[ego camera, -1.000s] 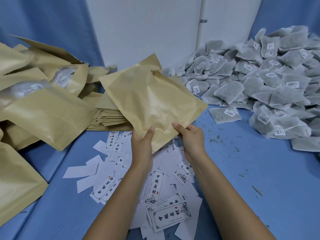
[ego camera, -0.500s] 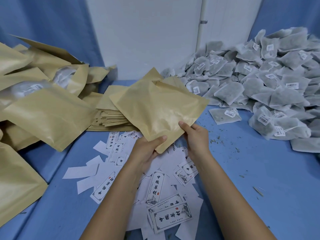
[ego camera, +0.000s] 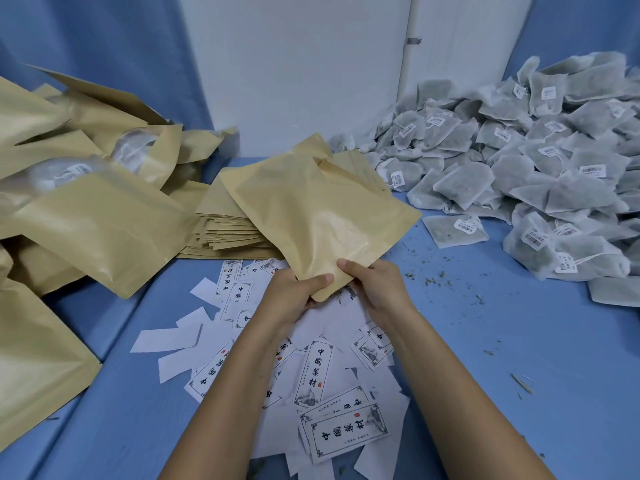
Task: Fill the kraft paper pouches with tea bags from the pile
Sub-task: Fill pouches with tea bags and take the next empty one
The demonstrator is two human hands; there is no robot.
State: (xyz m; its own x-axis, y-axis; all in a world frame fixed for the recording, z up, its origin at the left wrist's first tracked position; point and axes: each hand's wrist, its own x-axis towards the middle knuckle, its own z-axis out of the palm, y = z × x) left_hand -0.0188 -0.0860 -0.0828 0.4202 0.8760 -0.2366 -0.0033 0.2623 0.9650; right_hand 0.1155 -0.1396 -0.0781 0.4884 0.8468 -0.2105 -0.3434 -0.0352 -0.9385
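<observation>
A kraft paper pouch (ego camera: pixel 311 209) is tilted in front of me, its open mouth pointing away toward the wall. My left hand (ego camera: pixel 294 292) grips its near corner with the thumb on top. My right hand (ego camera: pixel 374 285) pinches the same corner from the right. A large pile of grey-white tea bags (ego camera: pixel 519 161) with small labels fills the right back of the table. One single tea bag (ego camera: pixel 453 230) lies apart near the pouch.
A stack of flat pouches (ego camera: pixel 221 233) lies behind my left hand. Filled pouches (ego camera: pixel 86 216) are heaped at the left. Printed paper labels (ego camera: pixel 311 375) are scattered under my arms. Tea crumbs dot the blue table (ego camera: pixel 519 358).
The pouch has come down and toward me, tilting flatter. Both hands have slid together onto its near corner.
</observation>
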